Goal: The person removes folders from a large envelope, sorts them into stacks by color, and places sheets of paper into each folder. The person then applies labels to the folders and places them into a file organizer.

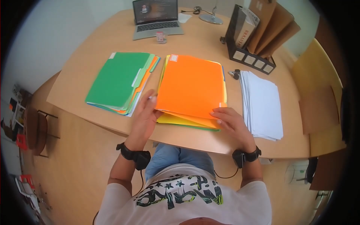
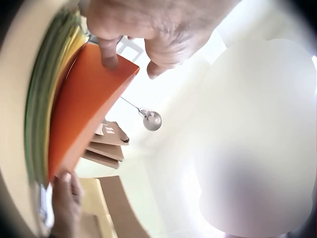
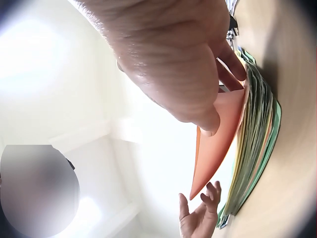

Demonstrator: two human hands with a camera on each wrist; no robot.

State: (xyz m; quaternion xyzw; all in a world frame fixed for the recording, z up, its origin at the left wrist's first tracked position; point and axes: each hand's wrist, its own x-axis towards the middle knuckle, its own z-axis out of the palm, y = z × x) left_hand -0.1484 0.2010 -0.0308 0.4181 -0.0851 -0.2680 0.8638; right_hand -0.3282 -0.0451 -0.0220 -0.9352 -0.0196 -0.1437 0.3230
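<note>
An orange folder (image 1: pixel 190 85) tops a stack of folders in front of me, its near edge raised above the yellow folder (image 1: pixel 174 119) below. My right hand (image 1: pixel 235 124) pinches the orange folder near its lower right corner; in the right wrist view the thumb (image 3: pixel 210 124) lies against its face. Beside the lower left corner is my left hand (image 1: pixel 145 114), thumb and fingers spread. The left wrist view has one finger (image 2: pixel 109 57) overlapping the orange sheet (image 2: pixel 89 94). Further down, the stack's layered edges (image 3: pixel 257 124) are green and yellow.
A second stack under a green folder (image 1: pixel 118 78) lies to the left. White papers (image 1: pixel 261 105) and a black binder clip (image 1: pixel 235 74) lie to the right. Behind are a laptop (image 1: pixel 157 18), a small clear box (image 1: pixel 161 37), a lamp base (image 1: pixel 210 18) and a black file holder (image 1: pixel 234 50).
</note>
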